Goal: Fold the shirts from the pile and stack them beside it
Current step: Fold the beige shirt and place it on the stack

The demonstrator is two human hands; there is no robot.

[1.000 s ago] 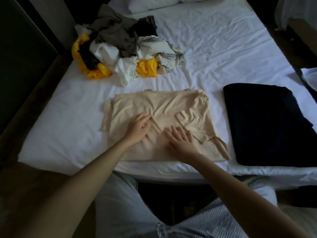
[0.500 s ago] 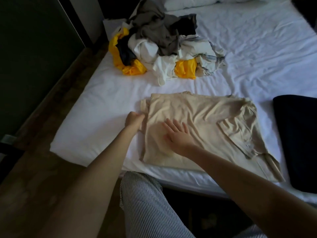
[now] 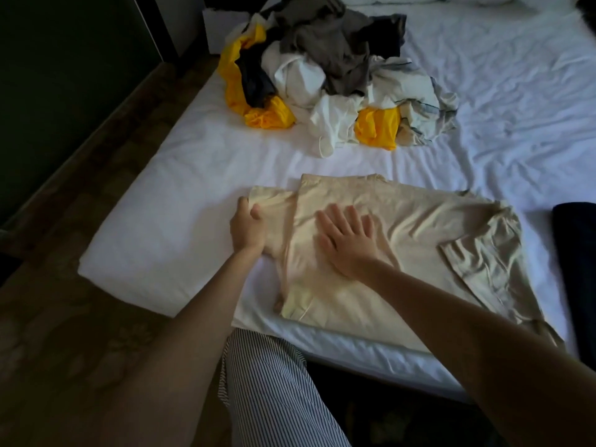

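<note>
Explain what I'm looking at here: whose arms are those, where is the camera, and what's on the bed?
No machine here: a person wears a camera on the head, so this single picture looks down along their own bare arms. On the white bed lies a beige shirt, partly folded. The left hand grips its side flap; the right hand presses flat on its middle. Behind is a jumbled pile of clothes; at the right edge, a dark garment, mostly cut off.

Left hand (image 3: 247,229) fingers under beige shirt (image 3: 403,227); dark garment (image 3: 575,269) cut at edge.
</note>
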